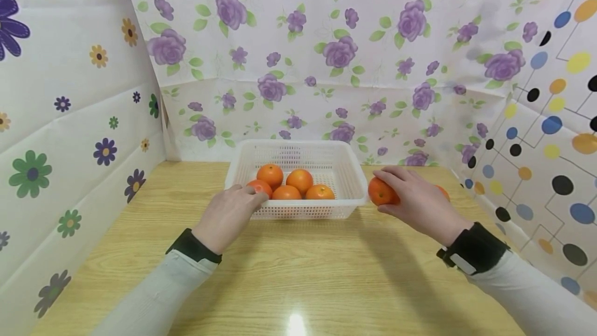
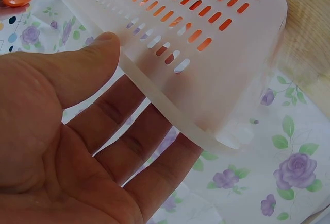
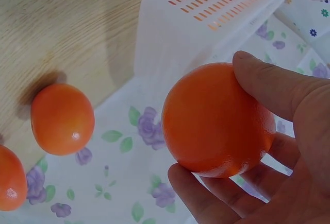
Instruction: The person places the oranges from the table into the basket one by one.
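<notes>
No text, label, brand, number or sign can be read in any of the 3 views.

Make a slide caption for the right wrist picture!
Right hand holding an orange fruit near the white basket.

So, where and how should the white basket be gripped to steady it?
On the white basket, probably the rim at the front-left corner, from outside, as the left hand does: it is narrow enough to pinch, whereas the perforated wall is broad.
</notes>
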`<state>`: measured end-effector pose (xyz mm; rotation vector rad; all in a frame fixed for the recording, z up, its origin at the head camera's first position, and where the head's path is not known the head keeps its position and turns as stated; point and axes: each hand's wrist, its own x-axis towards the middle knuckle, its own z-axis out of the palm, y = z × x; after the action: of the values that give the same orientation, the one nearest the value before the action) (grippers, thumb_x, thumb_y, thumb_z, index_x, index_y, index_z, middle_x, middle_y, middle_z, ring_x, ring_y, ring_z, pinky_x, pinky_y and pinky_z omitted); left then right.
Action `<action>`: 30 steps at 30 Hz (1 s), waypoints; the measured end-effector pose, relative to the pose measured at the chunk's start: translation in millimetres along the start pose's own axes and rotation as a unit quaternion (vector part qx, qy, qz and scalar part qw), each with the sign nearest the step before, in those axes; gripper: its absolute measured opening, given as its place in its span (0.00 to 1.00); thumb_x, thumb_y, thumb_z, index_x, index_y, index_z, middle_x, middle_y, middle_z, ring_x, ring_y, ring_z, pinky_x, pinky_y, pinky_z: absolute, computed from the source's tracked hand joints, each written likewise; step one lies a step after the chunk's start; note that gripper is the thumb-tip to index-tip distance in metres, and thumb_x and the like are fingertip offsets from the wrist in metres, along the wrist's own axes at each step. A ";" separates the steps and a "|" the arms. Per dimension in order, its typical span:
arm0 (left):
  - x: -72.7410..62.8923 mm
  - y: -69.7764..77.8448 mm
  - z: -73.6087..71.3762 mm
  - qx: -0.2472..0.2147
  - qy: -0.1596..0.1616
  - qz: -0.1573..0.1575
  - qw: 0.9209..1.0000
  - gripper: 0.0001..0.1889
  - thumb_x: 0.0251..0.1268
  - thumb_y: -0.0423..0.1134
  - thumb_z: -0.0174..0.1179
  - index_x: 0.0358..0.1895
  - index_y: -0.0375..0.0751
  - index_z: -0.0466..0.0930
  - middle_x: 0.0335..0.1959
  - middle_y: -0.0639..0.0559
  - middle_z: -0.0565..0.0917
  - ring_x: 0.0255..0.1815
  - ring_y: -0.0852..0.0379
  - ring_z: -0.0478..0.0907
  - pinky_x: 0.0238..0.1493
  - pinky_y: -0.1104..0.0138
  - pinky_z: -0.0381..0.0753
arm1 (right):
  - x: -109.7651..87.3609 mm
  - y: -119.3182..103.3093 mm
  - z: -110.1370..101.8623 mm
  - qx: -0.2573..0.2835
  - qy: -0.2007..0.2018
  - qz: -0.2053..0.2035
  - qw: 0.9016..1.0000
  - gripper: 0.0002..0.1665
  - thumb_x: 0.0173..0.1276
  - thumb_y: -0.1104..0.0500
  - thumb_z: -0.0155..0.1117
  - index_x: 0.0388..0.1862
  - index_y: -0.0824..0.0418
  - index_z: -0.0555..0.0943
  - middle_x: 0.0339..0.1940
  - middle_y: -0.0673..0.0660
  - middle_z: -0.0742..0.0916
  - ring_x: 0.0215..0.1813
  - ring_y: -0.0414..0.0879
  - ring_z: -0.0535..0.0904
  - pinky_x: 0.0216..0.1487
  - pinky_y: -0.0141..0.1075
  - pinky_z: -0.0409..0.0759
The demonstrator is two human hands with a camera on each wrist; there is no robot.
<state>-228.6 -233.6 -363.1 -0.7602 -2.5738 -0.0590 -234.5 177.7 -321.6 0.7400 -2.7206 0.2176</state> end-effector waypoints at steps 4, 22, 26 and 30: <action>0.1 0.1 -0.8 -0.001 -0.006 -0.001 1.000 0.17 0.62 0.24 0.79 0.48 0.47 0.89 0.37 0.52 0.86 0.29 0.52 0.75 0.33 0.61 0.84 | 2.6 -0.8 -0.9 0.005 -0.004 0.002 1.000 0.47 0.64 0.55 0.88 0.80 0.62 0.77 0.73 0.67 0.81 0.66 0.66 0.82 0.60 0.63 0.85; -0.7 0.6 -1.2 0.002 0.006 0.005 1.000 0.16 0.62 0.24 0.78 0.46 0.48 0.89 0.37 0.52 0.85 0.29 0.52 0.74 0.31 0.62 0.81 | 15.7 -6.9 -3.0 0.009 0.001 -0.005 1.000 0.47 0.63 0.54 0.89 0.78 0.62 0.78 0.70 0.64 0.83 0.59 0.63 0.85 0.57 0.60 0.86; -1.0 0.6 -1.4 0.001 0.009 0.006 1.000 0.16 0.61 0.24 0.79 0.46 0.48 0.89 0.36 0.52 0.86 0.28 0.52 0.74 0.30 0.62 0.82 | 19.1 -8.8 -2.7 0.008 0.004 -0.009 1.000 0.46 0.63 0.55 0.89 0.78 0.62 0.78 0.69 0.64 0.83 0.56 0.63 0.85 0.56 0.59 0.86; -1.2 0.5 -1.9 -0.001 0.010 0.006 1.000 0.17 0.61 0.23 0.79 0.46 0.48 0.89 0.36 0.52 0.86 0.29 0.52 0.74 0.31 0.62 0.82 | 22.5 -9.8 -2.4 0.008 0.003 -0.009 1.000 0.46 0.64 0.55 0.89 0.78 0.62 0.78 0.69 0.65 0.83 0.57 0.63 0.85 0.57 0.60 0.86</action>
<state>-226.7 -234.1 -361.9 -0.7718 -2.5516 -0.0655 -247.2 159.3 -311.2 0.7672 -2.7091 0.2361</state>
